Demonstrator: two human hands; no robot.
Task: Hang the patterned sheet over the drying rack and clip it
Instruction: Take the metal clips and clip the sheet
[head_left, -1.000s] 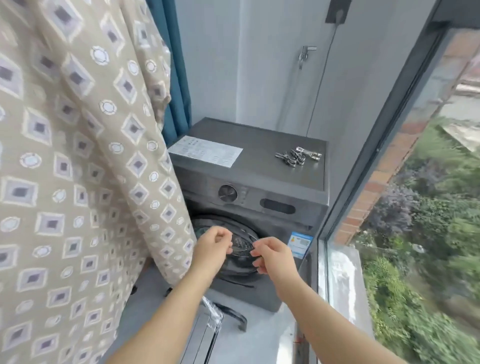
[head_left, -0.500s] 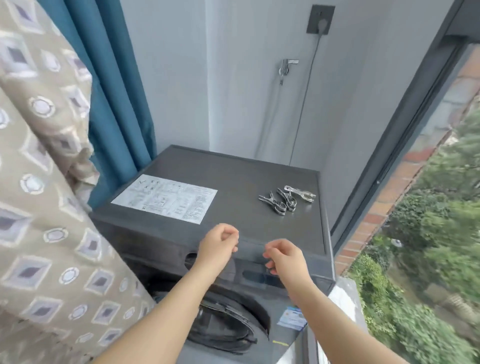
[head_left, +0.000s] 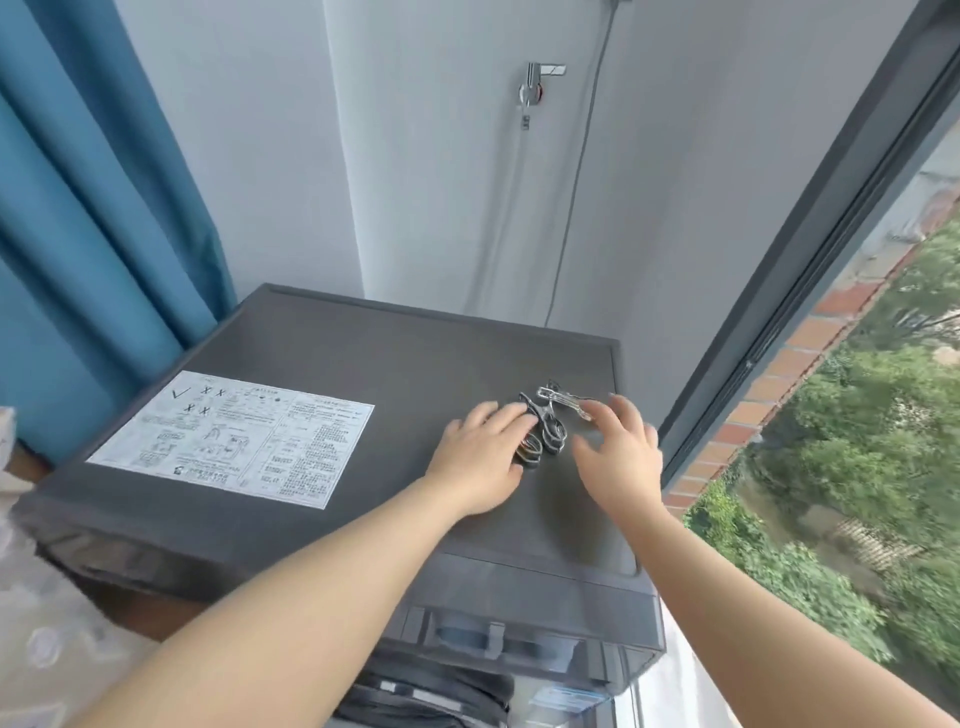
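Near left, a blurred edge of the patterned sheet (head_left: 47, 639) shows beside the washing machine (head_left: 363, 353). Both arms reach over its grey top. The left hand (head_left: 480, 457) lies flat, fingers straight and touching the metal clips (head_left: 551, 439). The right hand (head_left: 621, 452) is just right of them, fingers spread and released, gripping nothing. An instruction label (head_left: 234, 436) sits to the left, with the blue curtain (head_left: 93, 208) and wall tap (head_left: 535, 88) beyond.
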